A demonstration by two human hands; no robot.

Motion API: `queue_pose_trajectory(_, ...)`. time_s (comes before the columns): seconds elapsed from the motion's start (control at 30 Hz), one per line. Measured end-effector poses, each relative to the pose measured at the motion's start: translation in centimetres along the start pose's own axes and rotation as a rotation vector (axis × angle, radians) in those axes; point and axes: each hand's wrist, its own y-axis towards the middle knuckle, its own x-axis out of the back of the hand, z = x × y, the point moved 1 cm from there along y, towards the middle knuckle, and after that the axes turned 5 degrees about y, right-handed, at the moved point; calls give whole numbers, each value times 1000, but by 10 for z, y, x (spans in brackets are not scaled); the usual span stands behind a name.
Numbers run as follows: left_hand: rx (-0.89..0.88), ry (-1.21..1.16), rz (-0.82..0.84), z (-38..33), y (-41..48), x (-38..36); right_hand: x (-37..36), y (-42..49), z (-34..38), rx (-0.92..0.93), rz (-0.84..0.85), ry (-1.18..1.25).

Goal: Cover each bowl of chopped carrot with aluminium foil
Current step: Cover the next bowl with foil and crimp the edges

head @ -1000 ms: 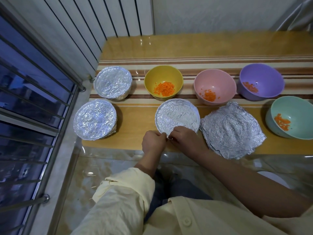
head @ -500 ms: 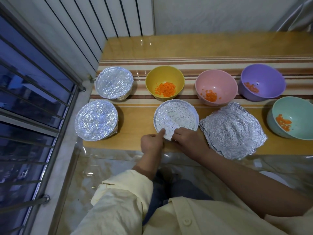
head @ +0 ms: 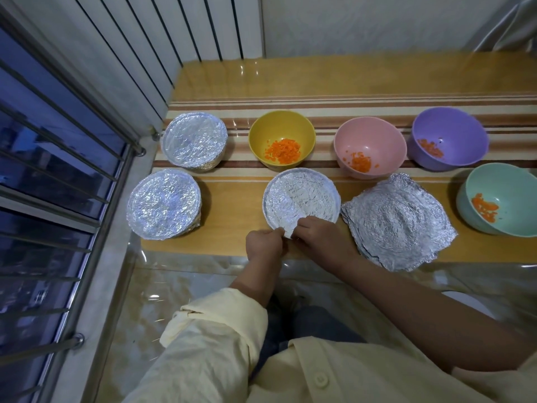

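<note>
Our left hand (head: 263,242) and right hand (head: 319,239), grips closed, pinch the loose foil flap (head: 288,229) between them; its bowl (head: 337,203) lies just beyond.

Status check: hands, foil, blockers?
Left hand and right hand pinch foil flap at middle bowl's near rim. Two sealed bowls, four open bowls. Foil stack beside it, nothing blocking.

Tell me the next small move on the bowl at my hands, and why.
Probably fold the raised foil flap down over the near rim and press it flat: the left hand and right hand pinch it, and the rest of the bowl looks tucked.
</note>
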Motion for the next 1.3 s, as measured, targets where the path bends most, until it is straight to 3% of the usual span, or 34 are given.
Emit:
queue_pose_trajectory(0.13,-70,93,1,15,34,-8,-1,0,2,8,9,6)
queue_pose_trajectory(0.33,-86,111,74,-1,1,-1,0,1,3,17,-29,37)
queue_pose_trajectory(0.87,-170,374,110,-18,15,11,-4,-8,-8,33,-18,71)
queue_pose_trajectory(1.3,-111,238,131,7,11,3,-9,-2,-4,116,14,26)
